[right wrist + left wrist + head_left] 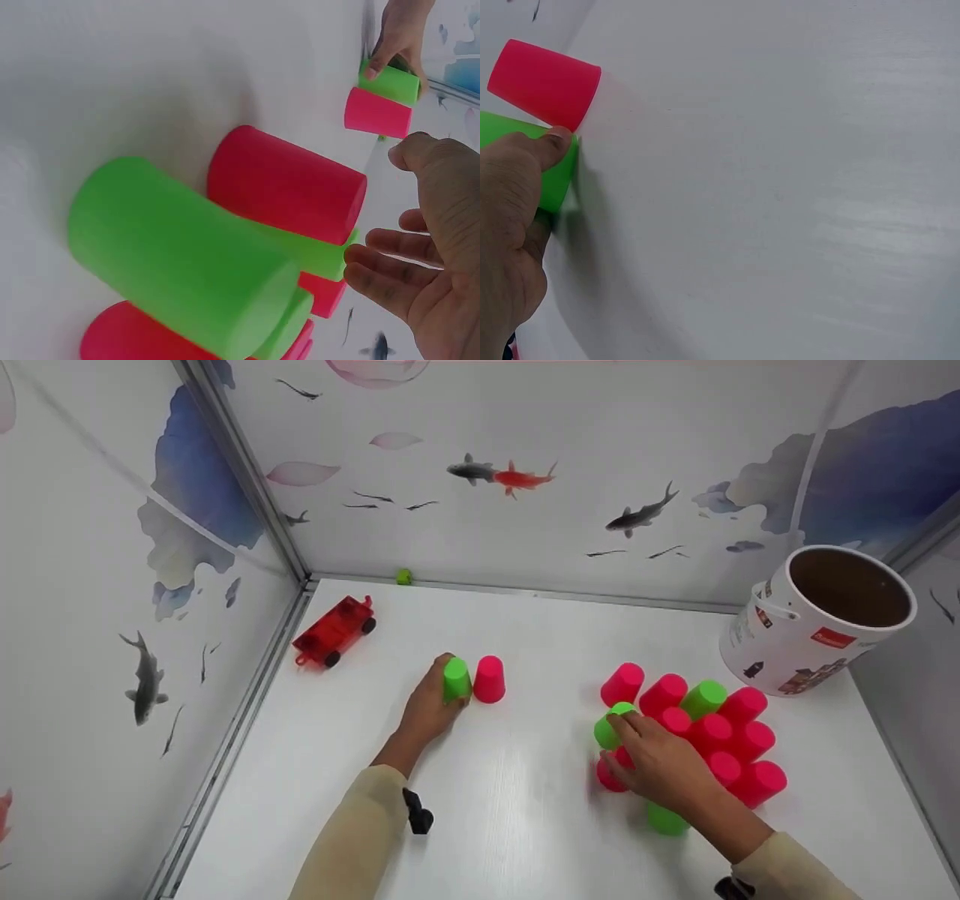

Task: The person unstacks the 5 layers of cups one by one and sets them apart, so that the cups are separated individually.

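Observation:
On the white table my left hand grips an upside-down green cup, thumb on one side and fingers round the other. Right beside it stands a pink cup, also upside down. My right hand hovers over the left side of a group of pink and green cups, its fingertips close to a green cup and a pink cup. In the right wrist view its thumb and fingers are spread apart with nothing between them. A large green cup fills the foreground there.
A white bucket with a handle stands at the back right, behind the cups. At the back left sits a red toy wagon with black wheels. A small green block lies by the back wall. Printed walls border the table.

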`<action>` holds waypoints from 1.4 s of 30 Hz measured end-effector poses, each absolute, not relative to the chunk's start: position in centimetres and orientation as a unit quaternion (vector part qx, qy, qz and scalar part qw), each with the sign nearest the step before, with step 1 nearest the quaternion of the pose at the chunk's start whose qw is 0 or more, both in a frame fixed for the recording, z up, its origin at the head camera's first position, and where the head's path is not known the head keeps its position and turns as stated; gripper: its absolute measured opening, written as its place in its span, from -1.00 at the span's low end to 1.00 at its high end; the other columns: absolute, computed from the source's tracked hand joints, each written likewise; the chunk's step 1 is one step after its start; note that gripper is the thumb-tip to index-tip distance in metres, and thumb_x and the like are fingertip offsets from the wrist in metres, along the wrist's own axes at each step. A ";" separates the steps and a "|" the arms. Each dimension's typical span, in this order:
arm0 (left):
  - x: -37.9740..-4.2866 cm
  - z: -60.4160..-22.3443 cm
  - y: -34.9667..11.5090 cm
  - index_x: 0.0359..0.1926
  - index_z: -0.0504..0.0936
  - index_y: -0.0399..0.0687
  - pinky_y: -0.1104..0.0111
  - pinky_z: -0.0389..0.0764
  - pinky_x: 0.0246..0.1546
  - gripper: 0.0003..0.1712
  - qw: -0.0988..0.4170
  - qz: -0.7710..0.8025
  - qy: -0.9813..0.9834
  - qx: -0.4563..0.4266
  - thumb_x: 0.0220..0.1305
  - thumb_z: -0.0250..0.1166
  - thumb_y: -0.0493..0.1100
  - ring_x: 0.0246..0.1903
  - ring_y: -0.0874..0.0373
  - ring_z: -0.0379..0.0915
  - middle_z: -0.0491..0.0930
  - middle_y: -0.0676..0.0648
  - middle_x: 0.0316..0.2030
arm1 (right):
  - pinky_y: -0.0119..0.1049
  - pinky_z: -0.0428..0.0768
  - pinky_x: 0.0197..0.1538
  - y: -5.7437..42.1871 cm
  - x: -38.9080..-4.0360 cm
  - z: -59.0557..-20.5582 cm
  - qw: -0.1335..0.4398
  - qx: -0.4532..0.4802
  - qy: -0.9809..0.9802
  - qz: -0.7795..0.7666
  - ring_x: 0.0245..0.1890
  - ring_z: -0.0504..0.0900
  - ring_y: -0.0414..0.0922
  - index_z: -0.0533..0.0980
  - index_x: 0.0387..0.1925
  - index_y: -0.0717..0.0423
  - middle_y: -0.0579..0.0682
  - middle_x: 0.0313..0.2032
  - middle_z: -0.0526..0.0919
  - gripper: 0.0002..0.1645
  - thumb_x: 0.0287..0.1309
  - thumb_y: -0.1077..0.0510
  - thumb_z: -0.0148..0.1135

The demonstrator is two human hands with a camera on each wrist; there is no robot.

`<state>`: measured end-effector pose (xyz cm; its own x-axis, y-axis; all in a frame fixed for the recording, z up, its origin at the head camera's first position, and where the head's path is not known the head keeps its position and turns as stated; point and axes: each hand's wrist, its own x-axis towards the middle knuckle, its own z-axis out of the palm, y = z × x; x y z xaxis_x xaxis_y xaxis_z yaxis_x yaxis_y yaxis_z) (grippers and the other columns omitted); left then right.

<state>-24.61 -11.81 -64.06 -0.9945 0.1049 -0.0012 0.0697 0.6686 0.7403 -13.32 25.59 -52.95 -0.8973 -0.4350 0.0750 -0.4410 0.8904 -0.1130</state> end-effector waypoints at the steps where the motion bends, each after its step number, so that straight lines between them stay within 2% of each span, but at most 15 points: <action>1: -24.6 -64.1 -11.8 0.65 0.12 0.20 -0.09 0.45 0.61 -0.02 0.025 0.405 0.913 0.047 0.43 0.53 -0.18 0.48 -0.11 0.43 0.48 -0.13 0.49 | -0.01 0.90 -0.09 25.0 -13.7 -52.9 0.030 0.225 -0.971 0.068 0.14 0.77 0.14 0.53 0.39 0.15 0.18 0.21 0.71 0.02 -0.07 -0.06 0.82; 7: -24.4 -64.1 -11.9 0.66 0.13 0.19 -0.07 0.43 0.63 -0.02 0.032 0.400 0.915 0.043 0.45 0.52 -0.16 0.49 -0.10 0.42 0.48 -0.12 0.51 | 0.02 0.89 0.02 20.4 -17.4 -53.8 0.019 0.215 -0.968 0.126 0.19 0.76 0.17 0.49 0.46 0.18 0.22 0.27 0.69 -0.12 0.25 -0.08 0.62; 15: -24.4 -64.2 -11.8 0.62 0.16 0.20 -0.07 0.47 0.60 -0.04 0.025 0.400 0.915 0.051 0.42 0.54 -0.17 0.43 -0.10 0.47 0.52 -0.13 0.44 | 0.17 0.70 0.39 14.4 -21.8 -55.6 -0.058 0.162 -0.959 0.223 0.50 0.56 0.28 0.29 0.67 0.09 0.26 0.53 0.50 -0.04 0.45 -0.14 0.47; 19: -24.6 -64.0 -11.8 0.62 0.17 0.20 -0.07 0.45 0.62 -0.04 0.024 0.403 0.913 0.051 0.41 0.55 -0.19 0.43 -0.10 0.48 0.53 -0.12 0.43 | 0.19 0.62 0.48 12.6 -23.0 -56.4 -0.071 0.143 -0.950 0.269 0.57 0.49 0.30 0.20 0.73 0.05 0.25 0.59 0.43 0.01 0.47 -0.10 0.46; 28: -24.9 -63.5 -12.0 0.64 0.15 0.19 -0.07 0.40 0.65 -0.03 0.026 0.392 0.918 0.053 0.43 0.54 -0.16 0.49 -0.09 0.46 0.51 -0.13 0.47 | 0.15 0.56 0.54 9.9 -24.7 -57.4 -0.077 0.142 -0.940 0.301 0.60 0.45 0.26 0.10 0.78 -0.02 0.22 0.63 0.38 0.10 0.45 -0.01 0.50; 38: -24.8 -63.9 -11.7 0.62 0.15 0.14 -0.02 0.44 0.63 -0.07 0.020 0.391 0.918 0.063 0.45 0.51 -0.18 0.43 -0.09 0.48 0.52 -0.15 0.45 | 0.12 0.67 0.45 8.1 -24.8 -58.3 -0.056 0.150 -0.943 0.292 0.40 0.64 0.24 0.30 0.66 0.09 0.24 0.46 0.57 -0.10 0.44 0.12 0.50; 42: -24.8 -63.9 -12.0 0.62 0.16 0.13 -0.07 0.46 0.60 -0.06 0.017 0.402 0.913 0.065 0.43 0.52 -0.20 0.43 -0.12 0.49 0.53 -0.18 0.44 | 0.12 0.70 0.42 8.6 -24.9 -58.1 -0.051 0.152 -0.944 0.288 0.39 0.65 0.25 0.35 0.61 0.16 0.27 0.43 0.60 -0.13 0.40 0.15 0.52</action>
<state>-24.79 -12.04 -63.92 -0.9910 0.1324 0.0207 0.1048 0.6690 0.7358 -24.88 8.58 -58.06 -0.9488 -0.3157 -0.0095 -0.2565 0.7877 -0.5601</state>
